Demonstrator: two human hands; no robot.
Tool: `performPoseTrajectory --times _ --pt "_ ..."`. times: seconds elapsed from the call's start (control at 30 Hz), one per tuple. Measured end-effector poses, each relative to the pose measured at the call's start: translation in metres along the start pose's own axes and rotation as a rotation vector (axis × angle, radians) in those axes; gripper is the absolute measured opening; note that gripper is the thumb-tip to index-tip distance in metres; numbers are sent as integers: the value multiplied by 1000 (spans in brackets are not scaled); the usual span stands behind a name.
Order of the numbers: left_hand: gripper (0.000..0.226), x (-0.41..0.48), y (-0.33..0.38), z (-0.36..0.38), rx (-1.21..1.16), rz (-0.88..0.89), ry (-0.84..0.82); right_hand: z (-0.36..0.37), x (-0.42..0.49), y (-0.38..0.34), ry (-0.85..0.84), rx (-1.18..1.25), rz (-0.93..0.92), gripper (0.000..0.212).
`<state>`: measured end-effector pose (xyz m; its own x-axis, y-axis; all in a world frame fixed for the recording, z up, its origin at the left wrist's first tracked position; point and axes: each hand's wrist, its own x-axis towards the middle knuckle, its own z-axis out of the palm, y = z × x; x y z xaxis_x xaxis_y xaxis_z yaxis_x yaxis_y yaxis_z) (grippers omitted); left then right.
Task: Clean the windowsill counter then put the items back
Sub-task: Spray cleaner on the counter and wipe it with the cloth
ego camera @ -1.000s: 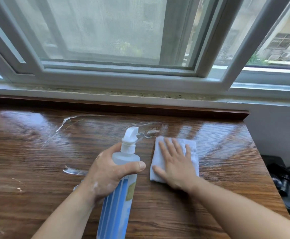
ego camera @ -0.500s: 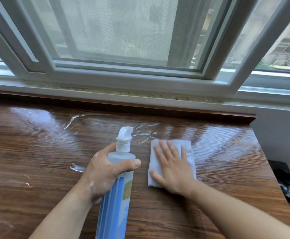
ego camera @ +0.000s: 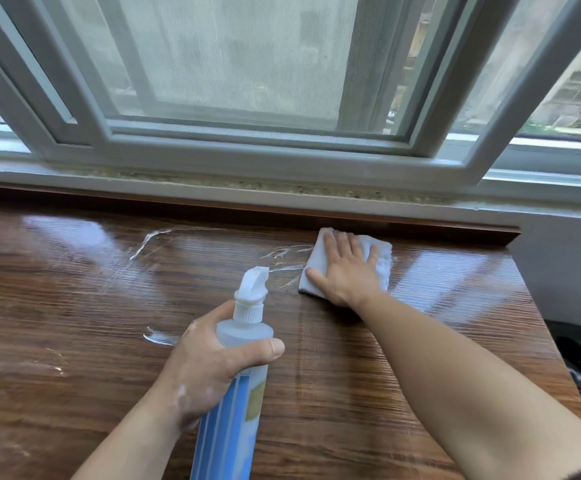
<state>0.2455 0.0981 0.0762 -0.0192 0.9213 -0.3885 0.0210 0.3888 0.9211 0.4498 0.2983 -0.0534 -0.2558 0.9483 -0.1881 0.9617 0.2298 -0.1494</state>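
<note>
Left hand (ego camera: 206,362) wrapped around spray bottle (ego camera: 237,393), nozzle toward window. Right hand (ego camera: 346,271) flat, fingers straight, pressing white cloth (ego camera: 381,259) near back edge of glossy wood windowsill counter (ego camera: 74,306). Wet streaks (ego camera: 150,242) on surface; grey window frame (ego camera: 247,157) behind.

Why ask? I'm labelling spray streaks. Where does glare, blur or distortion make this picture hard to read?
Head view: window glare lies in pale patches on the counter, at far left and just right of the cloth; the streaks between stay readable; the window frame leans and bows with the wide angle; the spray bottle is soft low down.
</note>
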Motion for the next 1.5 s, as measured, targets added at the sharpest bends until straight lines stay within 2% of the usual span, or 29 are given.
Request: performPoseTrajectory --times 0.1,0.23,0.33,0.47,0.67,0.8,0.9,1.03,1.2,1.5 --pt "50 -2 0 0 19 -1 -6 1 -17 -6 8 0 -31 85" --pt "54 3 3 4 38 17 7 19 -98 -12 -19 -27 -197 85" --pt "51 8 5 7 33 23 -5 36 -151 -7 40 -78 -303 87" --pt "51 12 5 10 29 34 -2 42 -162 -10 97 -176 -316 87" --pt "43 18 8 13 32 31 -5 50 -164 -13 142 -125 -286 87" --pt "31 20 12 11 27 36 -9 49 -157 -11 165 -88 -279 86" --pt "46 18 14 8 31 34 -34 36 -128 -5 114 -24 -235 86" --pt "70 14 11 2 68 35 -31 9 -47 2 38 2 -85 93" --pt "67 10 2 0 68 9 -23 2 6 -7 38 30 15 81" --pt "52 17 3 0 14 6 -39 42 -135 -28 73 9 -316 79"
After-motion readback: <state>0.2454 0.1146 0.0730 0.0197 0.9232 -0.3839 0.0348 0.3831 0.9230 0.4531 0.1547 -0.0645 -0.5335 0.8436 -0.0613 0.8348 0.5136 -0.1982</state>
